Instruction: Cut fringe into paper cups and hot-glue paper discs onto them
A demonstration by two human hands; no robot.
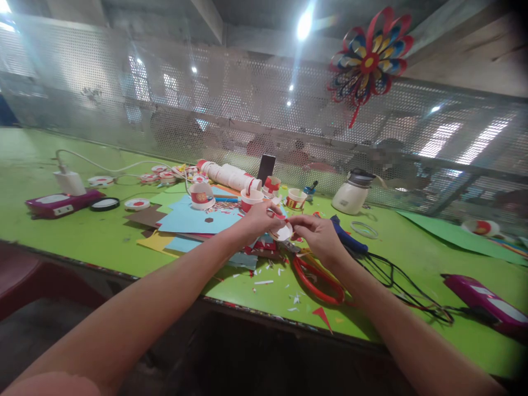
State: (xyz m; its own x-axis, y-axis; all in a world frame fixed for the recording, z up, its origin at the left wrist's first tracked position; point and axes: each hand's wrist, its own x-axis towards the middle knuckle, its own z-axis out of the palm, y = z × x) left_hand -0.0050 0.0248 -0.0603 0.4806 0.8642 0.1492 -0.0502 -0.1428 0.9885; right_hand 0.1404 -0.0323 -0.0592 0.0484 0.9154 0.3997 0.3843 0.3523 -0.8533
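Observation:
Between my two hands is a small white paper cup [284,232], tilted, with a little red at its upper rim. My left hand [259,221] closes its fingers on the cup's left and upper side. From the right, my right hand [315,234] pinches near the cup's upper edge; its fingertips touch the red part. Red-handled scissors [317,283] lie on the table just below my right hand. Beside that hand rests a blue-handled tool, probably a glue gun [348,236], with a black cord. Several red and white paper cups [251,199] stand behind my hands.
Coloured paper sheets [192,217] and paper scraps [264,282] cover the green table [99,236]. A row of stacked cups [231,176] lies behind, near a phone [266,167]. A white jug [350,193] stands right; purple power strips [61,203] sit at both sides.

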